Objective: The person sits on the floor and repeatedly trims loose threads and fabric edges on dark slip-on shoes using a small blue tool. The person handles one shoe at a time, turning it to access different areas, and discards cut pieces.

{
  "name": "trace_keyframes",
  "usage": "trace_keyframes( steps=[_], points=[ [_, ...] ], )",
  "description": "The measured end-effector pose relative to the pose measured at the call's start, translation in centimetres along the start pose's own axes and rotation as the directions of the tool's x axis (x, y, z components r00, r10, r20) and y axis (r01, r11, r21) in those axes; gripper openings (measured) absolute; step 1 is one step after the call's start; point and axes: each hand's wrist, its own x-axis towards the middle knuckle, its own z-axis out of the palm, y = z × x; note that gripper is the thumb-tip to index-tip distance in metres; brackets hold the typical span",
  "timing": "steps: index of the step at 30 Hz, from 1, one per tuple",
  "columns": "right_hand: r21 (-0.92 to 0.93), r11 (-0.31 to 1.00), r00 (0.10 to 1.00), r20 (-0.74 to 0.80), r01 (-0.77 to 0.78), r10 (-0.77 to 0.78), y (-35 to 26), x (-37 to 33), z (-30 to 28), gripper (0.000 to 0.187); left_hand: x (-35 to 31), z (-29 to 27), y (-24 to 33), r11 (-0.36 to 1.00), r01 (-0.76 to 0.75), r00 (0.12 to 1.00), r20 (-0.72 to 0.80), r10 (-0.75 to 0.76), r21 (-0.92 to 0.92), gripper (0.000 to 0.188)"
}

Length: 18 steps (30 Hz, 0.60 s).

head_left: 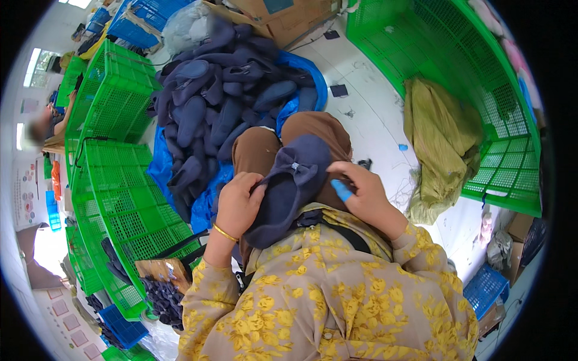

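Note:
A navy fabric slipper [283, 198] with a bow and a small shiny piece at its centre lies over my lap, its toe pointing away from me. My left hand [236, 203] pinches the slipper's left edge between thumb and fingers; a yellow bangle circles that wrist. At the slipper's right side is my right hand [362, 191], its thumb and bent fingers apart, one fingertip close to the toe edge. Blue wrapping [342, 190] covers one of its digits. Whether that fingertip touches the fabric I cannot tell.
Beyond my knees a large heap of navy slippers [226, 90] sits on blue sheeting [313, 75]. Green crates [129, 210] line the left; another green crate [415, 48] stands at the right beside an olive sack [436, 144]. A cardboard box [295, 21] is at the back.

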Motion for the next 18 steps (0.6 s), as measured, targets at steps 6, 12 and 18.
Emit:
trace_keyframes(
  steps=[6,12,18],
  points=[
    [0.125,0.979,0.974,-0.144,-0.160,0.178,1.7,-0.5,-0.5,0.011,-1.5,-1.4,-0.4,0.998,0.054,0.932,-0.357,-0.065,-0.040,0.010],
    [0.152,0.981,0.983,-0.117,-0.120,0.139,1.7,0.2,0.0,0.006,-5.4,-8.1,-8.9,0.879,0.422,0.795,-0.375,-0.477,-0.222,0.018],
    [0.131,0.984,0.981,-0.137,-0.123,0.141,2.1,1.5,-0.3,0.006,-19.7,-26.7,-22.2,0.577,-0.290,0.150,-0.632,-0.761,-0.764,0.024]
  ],
)
